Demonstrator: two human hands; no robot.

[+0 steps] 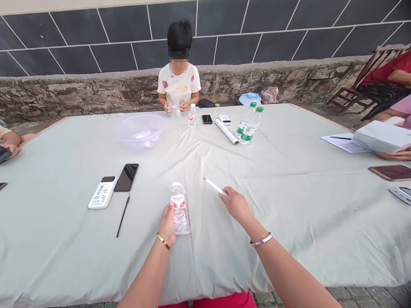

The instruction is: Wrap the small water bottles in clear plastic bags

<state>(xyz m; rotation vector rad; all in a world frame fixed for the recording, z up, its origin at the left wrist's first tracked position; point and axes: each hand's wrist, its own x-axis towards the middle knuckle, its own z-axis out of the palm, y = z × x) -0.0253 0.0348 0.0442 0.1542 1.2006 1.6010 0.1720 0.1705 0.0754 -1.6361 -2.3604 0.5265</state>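
Observation:
My left hand (166, 223) is wrapped round the side of a small clear bottle (179, 211) with a white cap and a red-and-white label. Clear plastic film, crinkled, covers this bottle, which is tilted a little away from me over the cloth. In my right hand (237, 204), fingers closed round its near end, is a slim white utility knife (216, 187). Its thin grey tip points up and left, apart from the bottle. Both hands are just above the near middle of the table (295, 205).
To the left lie a white power bank (103, 192), a black phone (126, 177) and its strap (123, 217). Farther off are a clear basin (139, 131), another small bottle (192, 116), a white roll (226, 131) and green-capped bottles (250, 127). Other people sit around the table.

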